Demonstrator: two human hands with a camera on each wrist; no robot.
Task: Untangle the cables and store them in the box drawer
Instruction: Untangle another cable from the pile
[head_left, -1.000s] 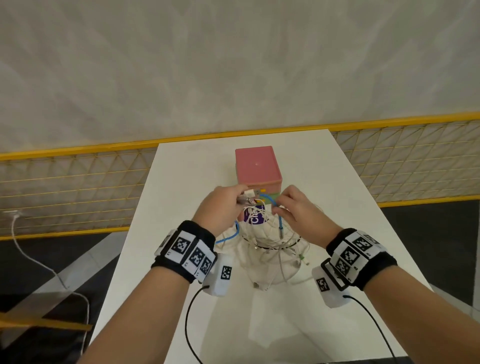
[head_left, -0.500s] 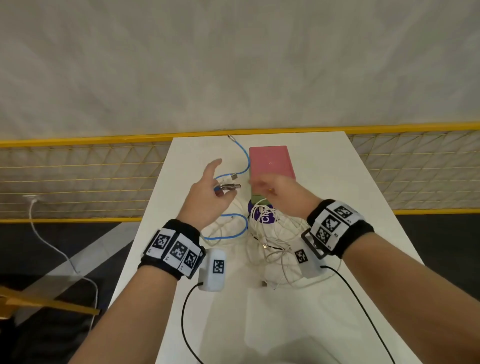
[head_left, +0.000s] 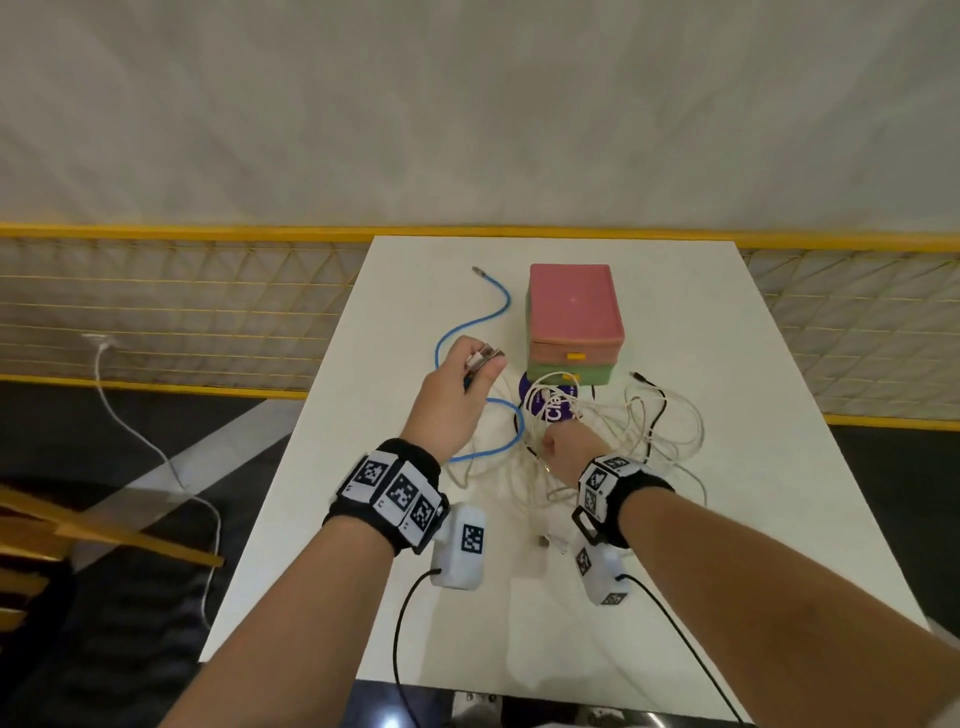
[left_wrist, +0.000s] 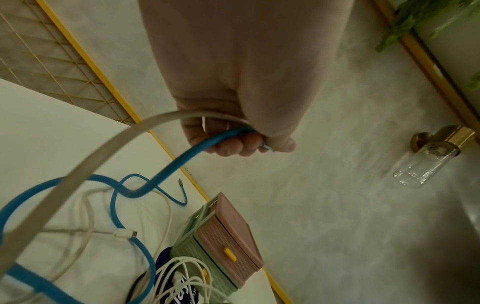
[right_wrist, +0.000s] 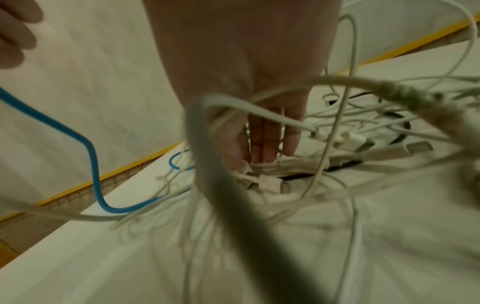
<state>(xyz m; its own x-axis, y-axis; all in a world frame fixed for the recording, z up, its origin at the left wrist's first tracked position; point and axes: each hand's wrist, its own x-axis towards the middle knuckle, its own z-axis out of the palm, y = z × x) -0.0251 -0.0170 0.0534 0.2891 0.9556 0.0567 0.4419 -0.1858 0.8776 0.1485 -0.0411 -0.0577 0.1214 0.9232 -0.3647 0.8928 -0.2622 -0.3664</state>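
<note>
White table (head_left: 779, 467) (yellow-railed mesh (head_left: 156, 312) behind)

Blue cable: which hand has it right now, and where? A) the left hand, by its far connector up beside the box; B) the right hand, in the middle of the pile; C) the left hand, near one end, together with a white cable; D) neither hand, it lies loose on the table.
C: the left hand grips the blue cable near one end along with a white cable, while the right hand is down in the tangled white cables.
</note>
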